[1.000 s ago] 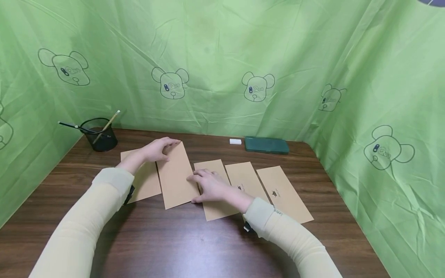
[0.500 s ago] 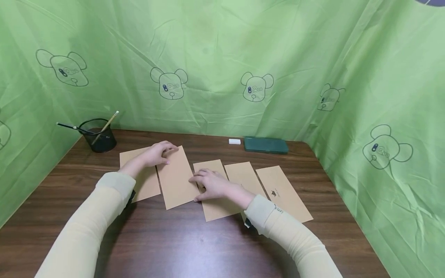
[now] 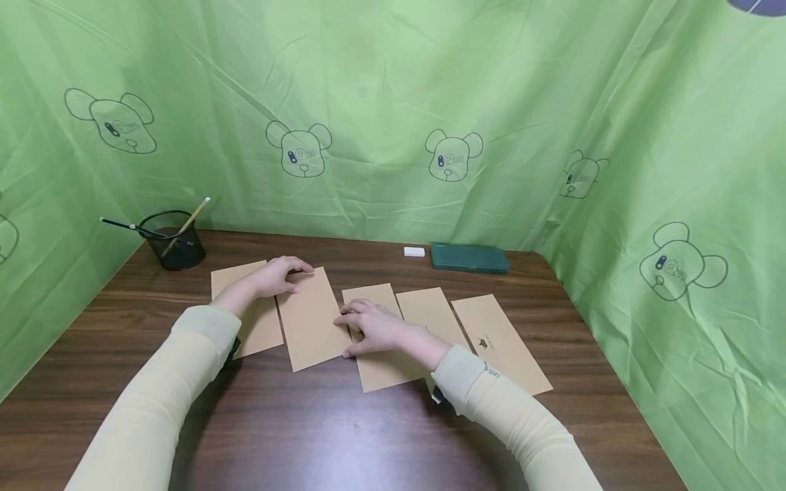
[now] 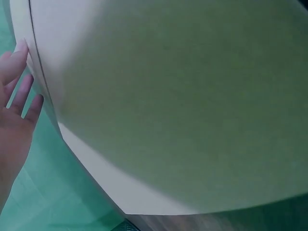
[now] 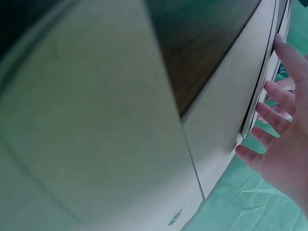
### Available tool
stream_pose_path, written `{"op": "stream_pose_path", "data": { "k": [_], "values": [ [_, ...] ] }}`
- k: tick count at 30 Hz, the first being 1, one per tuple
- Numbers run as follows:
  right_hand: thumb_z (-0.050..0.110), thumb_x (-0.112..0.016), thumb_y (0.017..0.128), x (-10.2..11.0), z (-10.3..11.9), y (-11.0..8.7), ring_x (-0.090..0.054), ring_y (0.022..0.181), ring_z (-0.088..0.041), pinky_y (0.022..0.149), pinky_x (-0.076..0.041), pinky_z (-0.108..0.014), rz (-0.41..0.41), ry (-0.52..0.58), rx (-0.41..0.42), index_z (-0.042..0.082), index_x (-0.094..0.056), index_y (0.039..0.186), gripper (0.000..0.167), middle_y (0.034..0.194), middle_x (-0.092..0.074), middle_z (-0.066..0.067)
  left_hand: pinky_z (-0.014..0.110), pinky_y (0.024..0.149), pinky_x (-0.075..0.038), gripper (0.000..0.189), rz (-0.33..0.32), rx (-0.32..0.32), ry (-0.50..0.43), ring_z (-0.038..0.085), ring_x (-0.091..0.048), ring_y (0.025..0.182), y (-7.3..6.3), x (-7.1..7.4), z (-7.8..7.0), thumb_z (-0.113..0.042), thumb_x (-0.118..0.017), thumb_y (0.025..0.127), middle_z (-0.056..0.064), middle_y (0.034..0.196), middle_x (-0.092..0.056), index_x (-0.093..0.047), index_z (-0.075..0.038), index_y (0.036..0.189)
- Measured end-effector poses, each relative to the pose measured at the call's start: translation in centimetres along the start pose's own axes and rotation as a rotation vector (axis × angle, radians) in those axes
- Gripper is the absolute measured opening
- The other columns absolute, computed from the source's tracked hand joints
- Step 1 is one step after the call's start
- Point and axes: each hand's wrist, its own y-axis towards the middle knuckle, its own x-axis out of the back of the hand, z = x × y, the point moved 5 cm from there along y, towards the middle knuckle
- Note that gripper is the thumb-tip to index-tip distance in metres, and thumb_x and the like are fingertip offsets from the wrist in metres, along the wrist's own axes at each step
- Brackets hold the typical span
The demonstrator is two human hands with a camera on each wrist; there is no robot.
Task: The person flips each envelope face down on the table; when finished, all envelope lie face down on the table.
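Several flat brown paper envelopes lie in a slanted row on the table. My left hand (image 3: 276,277) touches the top end of the second envelope from the left (image 3: 312,320), fingers loosely bent at its upper edge. At that envelope's right edge rest the fingertips of my right hand (image 3: 374,327), while the palm is above the third envelope (image 3: 389,372). My left forearm passes over the leftmost envelope (image 3: 260,324). In the left wrist view, the left hand (image 4: 17,125) has its fingers apart; the right wrist view shows the right hand (image 5: 284,115) with fingers spread.
Two more envelopes lie to the right, the rightmost envelope (image 3: 512,354) bearing a small black crown print. At the back are a white eraser (image 3: 414,251), a dark green case (image 3: 469,258) and a black mesh cup (image 3: 184,256) holding pencils. Green curtains (image 3: 368,88) enclose the table (image 3: 276,436).
The top end of the second envelope has come lower, and my left hand has moved down slightly with it. My right hand has shifted barely; the other envelopes stay put.
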Motion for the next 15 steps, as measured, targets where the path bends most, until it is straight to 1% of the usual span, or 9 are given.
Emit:
{"op": "stream_pose_path", "data": {
  "k": [4,7,9,12,15],
  "values": [
    [0.053,-0.07,0.077,0.1,0.1,-0.3,-0.037,0.132,-0.022,0.103,-0.039,-0.043,-0.007,0.013,0.022,0.02,-0.053,0.134,0.068,0.138,-0.048,-0.003,0.054,0.106,-0.029,0.051,0.0,0.02,0.002,0.039,-0.046,0.123,0.2,0.2,-0.6,-0.009,-0.075,0.079,0.019,0.128,-0.056,-0.057,-0.001,0.126],
    [0.053,-0.071,0.077,0.5,0.1,-0.7,-0.036,0.133,-0.023,0.105,-0.036,-0.045,-0.014,0.036,0.032,0.019,-0.051,0.135,0.07,0.14,-0.046,-0.004,0.052,0.109,-0.025,0.056,-0.007,0.034,0.0,0.037,-0.044,0.125,0.5,0.3,-1.1,-0.015,-0.077,0.079,0.018,0.131,-0.054,-0.054,-0.002,0.129],
    [0.05,-0.073,0.076,1.0,0.1,-1.0,-0.036,0.134,-0.024,0.106,-0.034,-0.048,-0.022,0.06,0.036,0.018,-0.05,0.136,0.071,0.141,-0.045,-0.005,0.053,0.109,-0.025,0.06,-0.014,0.039,0.002,0.037,-0.042,0.126,0.8,0.4,-1.6,-0.018,-0.077,0.078,0.018,0.133,-0.052,-0.053,-0.003,0.13],
    [0.05,-0.073,0.076,1.7,-0.2,-1.7,-0.034,0.135,-0.026,0.107,-0.032,-0.051,-0.033,0.066,0.036,0.018,-0.048,0.137,0.073,0.144,-0.043,-0.006,0.061,0.104,-0.026,0.063,-0.022,0.052,-0.004,0.04,-0.038,0.128,1.0,0.6,-2.5,-0.02,-0.078,0.078,0.019,0.137,-0.049,-0.051,-0.004,0.132],
    [0.051,-0.073,0.076,2.2,-0.4,-2.6,-0.033,0.136,-0.028,0.107,-0.031,-0.053,-0.047,0.057,0.036,0.02,-0.047,0.138,0.075,0.144,-0.042,-0.007,0.066,0.101,-0.024,0.065,-0.018,0.074,0.001,0.041,-0.032,0.13,1.3,0.3,-3.4,-0.024,-0.077,0.078,0.018,0.139,-0.046,-0.05,-0.006,0.134]
  ]
}}
